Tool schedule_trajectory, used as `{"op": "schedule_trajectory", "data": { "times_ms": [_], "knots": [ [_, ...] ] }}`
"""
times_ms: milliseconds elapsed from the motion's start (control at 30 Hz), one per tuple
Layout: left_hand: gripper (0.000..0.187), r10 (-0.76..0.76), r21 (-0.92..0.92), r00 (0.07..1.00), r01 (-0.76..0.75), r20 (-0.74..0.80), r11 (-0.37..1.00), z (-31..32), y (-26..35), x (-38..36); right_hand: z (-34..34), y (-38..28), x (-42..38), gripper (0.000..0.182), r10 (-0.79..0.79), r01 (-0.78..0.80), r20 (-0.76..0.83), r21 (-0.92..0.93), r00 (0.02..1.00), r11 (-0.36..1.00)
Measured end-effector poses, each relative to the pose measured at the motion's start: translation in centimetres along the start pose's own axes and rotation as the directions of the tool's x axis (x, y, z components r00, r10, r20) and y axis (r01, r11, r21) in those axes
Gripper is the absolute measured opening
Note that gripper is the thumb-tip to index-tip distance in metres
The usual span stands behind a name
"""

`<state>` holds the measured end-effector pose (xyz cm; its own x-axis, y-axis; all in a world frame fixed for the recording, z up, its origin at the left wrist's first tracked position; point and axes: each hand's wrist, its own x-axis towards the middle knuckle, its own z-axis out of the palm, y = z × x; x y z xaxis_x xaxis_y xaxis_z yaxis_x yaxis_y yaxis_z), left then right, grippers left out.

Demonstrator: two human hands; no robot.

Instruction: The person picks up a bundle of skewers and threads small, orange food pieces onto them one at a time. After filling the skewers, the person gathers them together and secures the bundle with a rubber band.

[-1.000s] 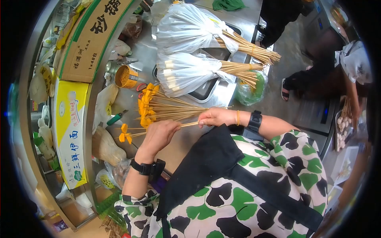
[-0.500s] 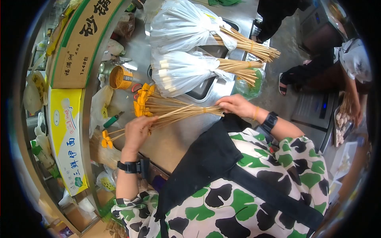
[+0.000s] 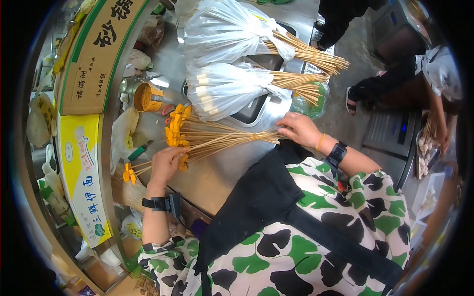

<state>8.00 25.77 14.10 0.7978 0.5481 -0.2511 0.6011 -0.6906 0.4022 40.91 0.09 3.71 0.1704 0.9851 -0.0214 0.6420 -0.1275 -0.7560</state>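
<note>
A bundle of wooden skewers [image 3: 224, 140], tied near its right end with a rubber band, lies across the metal counter. Orange food pieces [image 3: 175, 126] sit on its left tips. My left hand [image 3: 167, 164] is closed at that end, its fingertips pinching a skewer beside the orange pieces. At the bare stick ends is my right hand [image 3: 302, 130], thumb and fingers apart, touching or just beside the ends. One skewer with orange pieces [image 3: 129, 173] points out to the left, partly behind my left hand. Two plastic-wrapped skewer bundles [image 3: 232, 29] [image 3: 227, 89] lie beyond.
On the left are an orange tub [image 3: 148, 97], a green-handled tool [image 3: 140, 150], red-handled scissors [image 3: 168, 109] and a cardboard box [image 3: 98, 64]. Metal trays [image 3: 252, 112] lie under the wrapped bundles. At the right, a co-worker's hand [image 3: 443, 140] is by other skewers.
My right hand has loosened from the stick ends and moved slightly right and up, its fingers now apart. My left hand has shifted a little left, nearer the orange pieces.
</note>
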Motion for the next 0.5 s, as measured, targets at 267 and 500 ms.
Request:
{"op": "schedule_trajectory", "data": {
  "times_ms": [267,500],
  "knots": [
    [0.021,0.049,0.019,0.999,-0.049,-0.012,0.999,0.0,-0.7,1.6,1.0,-0.1,-1.0,0.035,-0.054,0.057,0.045,-0.056,0.998,0.997],
    [0.02,0.119,0.073,0.989,-0.113,-0.085,0.991,0.2,-2.4,0.9,1.9,0.6,-0.6,0.039,-0.017,0.021,0.078,-0.041,0.997,0.999]
  ]
}}
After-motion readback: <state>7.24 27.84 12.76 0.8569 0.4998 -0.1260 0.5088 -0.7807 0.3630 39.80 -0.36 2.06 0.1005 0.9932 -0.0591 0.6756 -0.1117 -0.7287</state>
